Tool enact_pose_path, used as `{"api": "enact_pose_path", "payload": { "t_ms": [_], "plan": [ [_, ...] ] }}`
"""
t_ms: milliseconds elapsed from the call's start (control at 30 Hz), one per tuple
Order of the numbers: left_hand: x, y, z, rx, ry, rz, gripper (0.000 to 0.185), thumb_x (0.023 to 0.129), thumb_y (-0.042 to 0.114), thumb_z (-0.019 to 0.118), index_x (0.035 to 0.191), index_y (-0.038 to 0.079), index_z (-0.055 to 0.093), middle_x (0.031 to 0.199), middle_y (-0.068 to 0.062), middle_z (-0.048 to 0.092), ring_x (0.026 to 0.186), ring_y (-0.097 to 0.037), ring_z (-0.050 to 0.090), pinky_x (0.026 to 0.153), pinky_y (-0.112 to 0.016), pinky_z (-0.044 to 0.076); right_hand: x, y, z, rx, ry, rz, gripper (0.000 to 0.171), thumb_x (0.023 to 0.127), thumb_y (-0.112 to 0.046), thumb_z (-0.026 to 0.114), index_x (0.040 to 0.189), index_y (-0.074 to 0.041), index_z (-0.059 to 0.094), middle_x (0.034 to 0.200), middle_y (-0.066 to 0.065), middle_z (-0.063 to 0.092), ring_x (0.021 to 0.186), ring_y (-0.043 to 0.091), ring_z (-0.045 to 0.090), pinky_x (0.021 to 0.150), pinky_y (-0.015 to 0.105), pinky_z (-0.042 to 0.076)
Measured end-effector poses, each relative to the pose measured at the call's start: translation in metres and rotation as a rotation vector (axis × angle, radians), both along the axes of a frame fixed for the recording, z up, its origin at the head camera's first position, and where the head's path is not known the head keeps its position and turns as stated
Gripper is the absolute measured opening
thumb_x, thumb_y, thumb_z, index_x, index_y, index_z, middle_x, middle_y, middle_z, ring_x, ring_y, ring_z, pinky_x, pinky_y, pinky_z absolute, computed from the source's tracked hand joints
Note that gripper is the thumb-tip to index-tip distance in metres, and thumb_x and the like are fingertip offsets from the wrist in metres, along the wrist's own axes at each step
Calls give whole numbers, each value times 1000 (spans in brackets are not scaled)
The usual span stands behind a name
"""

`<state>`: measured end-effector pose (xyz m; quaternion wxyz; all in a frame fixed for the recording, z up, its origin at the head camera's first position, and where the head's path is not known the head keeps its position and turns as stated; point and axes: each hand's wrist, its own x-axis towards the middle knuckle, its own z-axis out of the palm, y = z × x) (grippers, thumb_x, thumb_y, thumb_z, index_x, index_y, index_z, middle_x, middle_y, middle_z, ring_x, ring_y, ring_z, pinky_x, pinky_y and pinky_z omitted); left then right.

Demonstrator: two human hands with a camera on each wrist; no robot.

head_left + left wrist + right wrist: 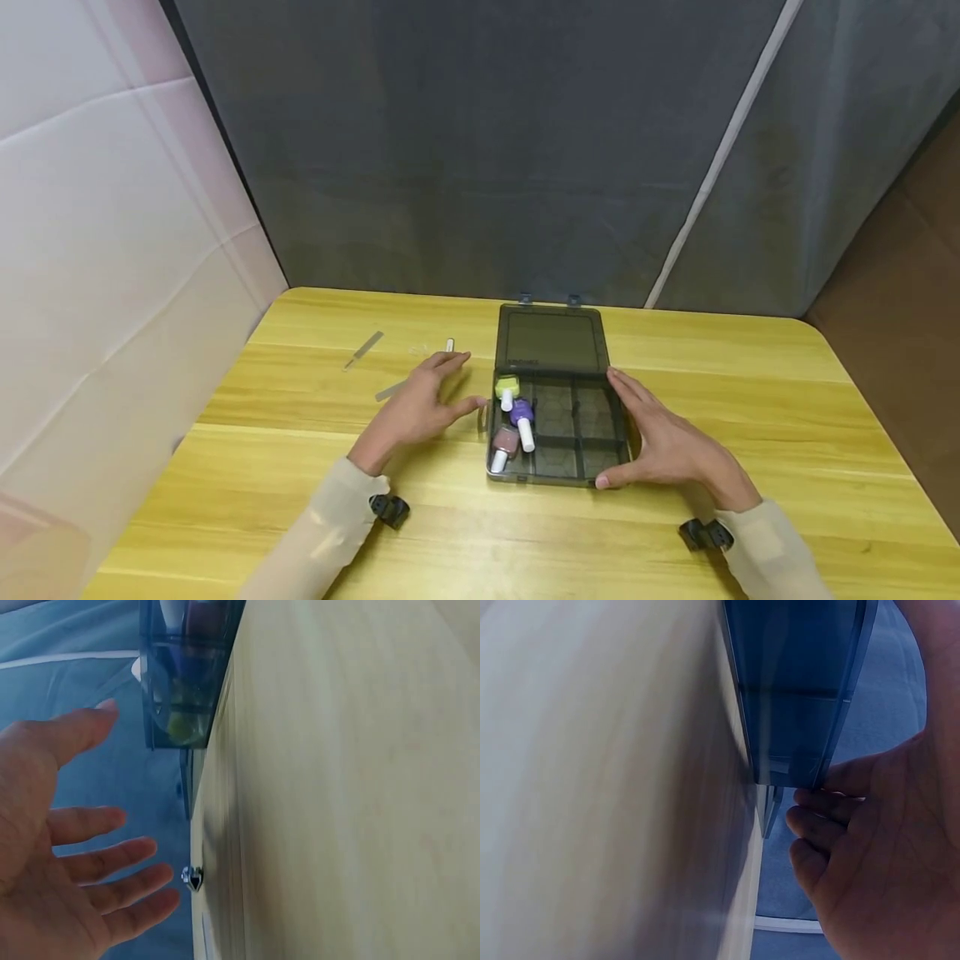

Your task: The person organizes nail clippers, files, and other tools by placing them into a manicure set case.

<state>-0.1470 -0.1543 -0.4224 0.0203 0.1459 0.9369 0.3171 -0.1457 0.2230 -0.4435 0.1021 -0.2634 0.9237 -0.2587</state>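
A dark see-through compartment box (557,480) lies on the table with its lid (552,337) folded back. On its left side are three nail polish bottles with white caps: a yellow one (507,385), a purple one (521,409) and a mauve one (506,440). My right hand (667,437) grips the box's right side, thumb at the front corner and fingertips at the rear one; in the right wrist view those fingers (817,825) bend at the box's end. My left hand (420,408) is spread just left of the box, holding nothing, its thumb pointing at the box wall.
Beyond the left hand lie a thin grey strip with a narrow end (367,344), a second grey strip (389,392) partly hidden by the hand, and a small light-coloured object (450,344). A dark curtain (450,167) hangs behind the table (480,542).
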Motion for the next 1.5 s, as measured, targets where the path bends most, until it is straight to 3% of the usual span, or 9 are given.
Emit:
{"api": "enact_pose_path", "payload": {
  "t_ms": [233,500,767,1000,1267,1500],
  "plan": [
    [-4,-14,-1,29,35,45,61,96,38,73,144,3,57,149,-17,54,141,-40,49,116,-56,41,-1,1,1,1,-17,-1,146,61,-79,83,167,-17,4,174,9,5,155,41,24,110,64,43],
    [-7,-32,-3,47,79,80,51,95,26,76,137,2,62,135,-18,62,125,-39,58,102,-55,51,0,1,2,-6,-29,-4,147,60,-80,82,167,-17,4,174,9,5,156,40,23,112,63,42],
    [-9,-50,-4,46,51,114,51,94,16,75,138,-3,59,130,-23,63,115,-40,63,94,-52,56,3,2,1,-18,-58,-3,146,62,-77,83,167,-15,2,174,11,2,156,42,21,112,63,41],
    [-8,-62,-4,12,-12,175,42,93,5,71,132,-8,62,119,-27,65,110,-41,67,96,-54,55,-1,1,2,-18,-42,5,146,61,-79,83,167,-16,3,174,9,3,156,40,23,112,62,42],
    [-11,-69,-5,-54,-12,174,28,91,-4,69,118,-8,71,104,-22,66,94,-33,65,86,-49,56,-1,0,2,-18,-47,1,146,61,-77,84,167,-16,3,174,8,2,156,40,23,112,61,42],
    [-14,-69,-8,-32,-33,185,23,90,-8,61,109,-5,74,95,-17,68,84,-24,60,77,-38,51,-2,1,2,-16,-50,2,146,61,-79,82,167,-16,4,174,8,3,156,40,23,112,61,42]
  ]
}}
